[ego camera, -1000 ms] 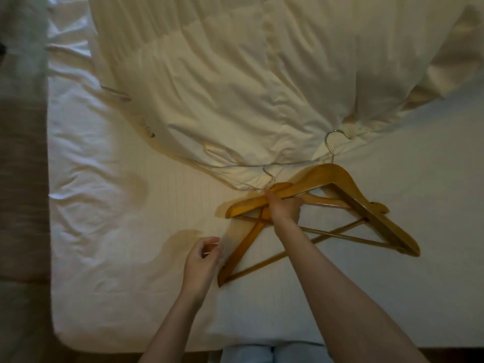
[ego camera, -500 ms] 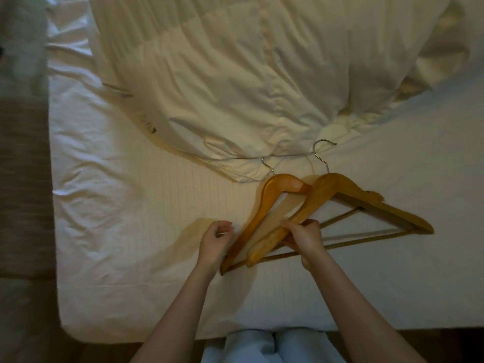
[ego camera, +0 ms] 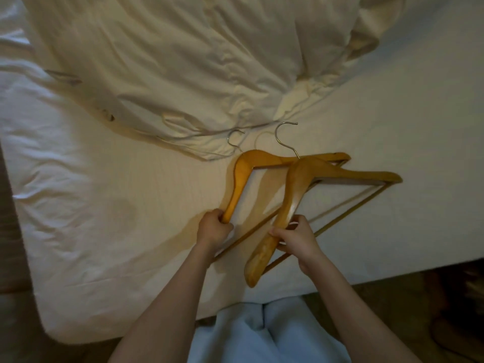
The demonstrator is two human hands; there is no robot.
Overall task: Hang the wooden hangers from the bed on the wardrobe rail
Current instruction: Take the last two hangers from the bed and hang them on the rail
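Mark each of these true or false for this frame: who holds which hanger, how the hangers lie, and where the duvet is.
1. Each hand grips a wooden hanger. True: the left hand holds the left hanger at its lower arm, and the right hand holds the right hanger.
2. The hangers lie well apart. False: they overlap, the right hanger crossing over the left.
3. Both metal hooks point toward the duvet. True.
4. The duvet covers the hangers. False: it is bunched farther up the bed, and both hangers lie in the open.
5. One hanger already hangs on a rail. False: no rail is in view.
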